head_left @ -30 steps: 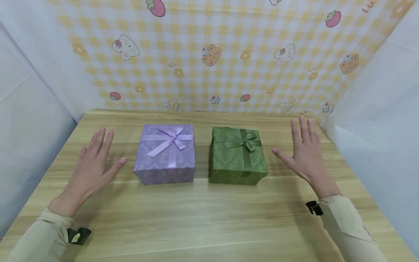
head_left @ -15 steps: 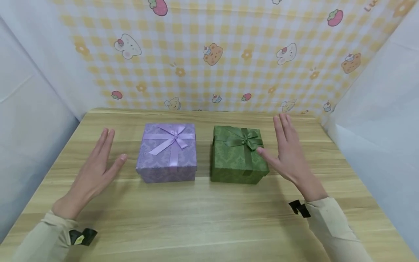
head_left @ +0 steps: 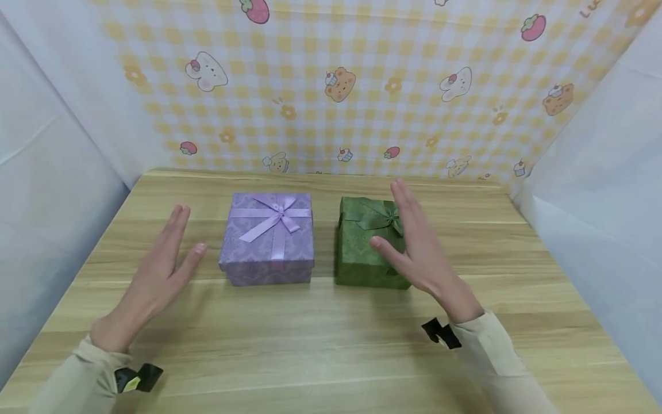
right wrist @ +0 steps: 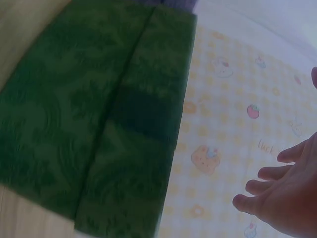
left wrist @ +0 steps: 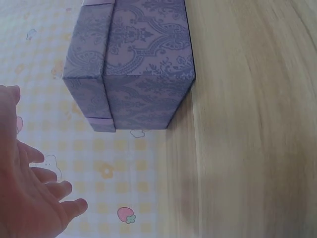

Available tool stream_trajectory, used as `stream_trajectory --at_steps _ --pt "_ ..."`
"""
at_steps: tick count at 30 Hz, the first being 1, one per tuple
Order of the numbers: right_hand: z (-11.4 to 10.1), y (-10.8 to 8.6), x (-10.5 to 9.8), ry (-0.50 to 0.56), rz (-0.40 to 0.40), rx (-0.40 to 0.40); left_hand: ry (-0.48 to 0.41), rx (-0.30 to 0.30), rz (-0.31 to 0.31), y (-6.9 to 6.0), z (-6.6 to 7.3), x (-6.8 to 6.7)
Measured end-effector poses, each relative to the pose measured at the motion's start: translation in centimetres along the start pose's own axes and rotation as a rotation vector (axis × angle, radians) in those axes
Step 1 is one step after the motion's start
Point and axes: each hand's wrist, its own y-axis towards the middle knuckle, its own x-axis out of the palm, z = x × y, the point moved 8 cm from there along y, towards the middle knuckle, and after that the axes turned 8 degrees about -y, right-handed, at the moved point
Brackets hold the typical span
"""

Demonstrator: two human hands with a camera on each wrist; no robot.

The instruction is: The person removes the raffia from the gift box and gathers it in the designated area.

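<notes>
Two lidded gift boxes stand side by side on the wooden table. The purple gift box [head_left: 266, 241], tied with a lilac ribbon bow [head_left: 280, 211], is on the left; the green gift box [head_left: 357, 253], with a green bow [head_left: 390, 219], is on the right. My left hand [head_left: 155, 273] hovers left of the purple box, apart from it, fingers extended and thumb spread. My right hand [head_left: 426, 253] is above the right part of the green box and hides some of its lid; fingers are straight. Nothing is held. In the right wrist view the green box [right wrist: 59, 89] looms close.
The wooden tabletop [head_left: 310, 345] runs back to a yellow checked cloth [head_left: 362, 121] with cartoon prints. White cloth walls [head_left: 57, 155] close off both sides. Black straps [head_left: 139, 378] hang by each cuff.
My right hand has swept left, from beside the green box to over its right part. My left hand has shifted slightly right in view. Both boxes keep their places.
</notes>
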Motion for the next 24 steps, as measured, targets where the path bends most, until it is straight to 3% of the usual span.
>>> stream_trajectory --at_steps 8,13,24 --pt "-2.4 0.8 1.4 0.092 -0.012 -0.045 -0.004 0.009 -0.008 -0.3 0.5 0.4" --pt "-3.5 1.5 2.0 0.174 0.008 -0.077 -0.063 0.056 0.009 -0.3 1.0 0.4" --pt "-4.2 2.1 4.7 0.359 -0.048 0.025 -0.119 0.059 0.011 -0.1 1.5 0.9"
